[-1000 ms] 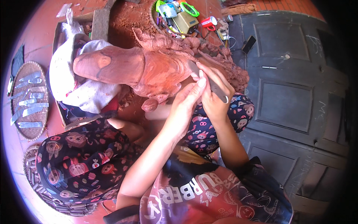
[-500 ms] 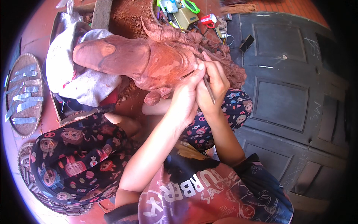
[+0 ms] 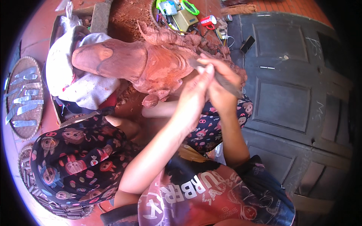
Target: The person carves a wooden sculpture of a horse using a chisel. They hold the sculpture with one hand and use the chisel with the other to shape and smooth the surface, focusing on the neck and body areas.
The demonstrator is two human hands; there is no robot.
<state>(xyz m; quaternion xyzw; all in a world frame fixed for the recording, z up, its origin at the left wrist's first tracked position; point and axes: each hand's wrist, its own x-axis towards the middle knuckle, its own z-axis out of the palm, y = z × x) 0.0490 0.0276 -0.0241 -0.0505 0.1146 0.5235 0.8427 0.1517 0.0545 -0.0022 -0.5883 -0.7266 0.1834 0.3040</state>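
A reddish-brown wood carving (image 3: 162, 69) lies across in front of me, with a smooth rounded end at the left and rough, ornate carved forms at the right. My right hand (image 3: 225, 79) is closed round a flat metal carving blade (image 3: 229, 87), whose back end sticks out toward my right wrist. The blade's front end meets or hovers over the carved surface; contact is hard to tell. My left hand (image 3: 194, 88) is pressed against the right one, its thumb along the blade and its other fingers mostly hidden.
White cloth (image 3: 62, 64) lies under the carving's smooth end. A round woven tray (image 3: 28, 130) at the left holds several flat metal blades. Below it stands a basket (image 3: 28, 180) of tools. A red mug (image 3: 207, 22), a phone (image 3: 247, 44) and a dark panelled door (image 3: 283, 105) are to the right.
Both hands have shifted slightly right, and the blade has turned so its broad side shows. The carving appears slightly further left in the view.
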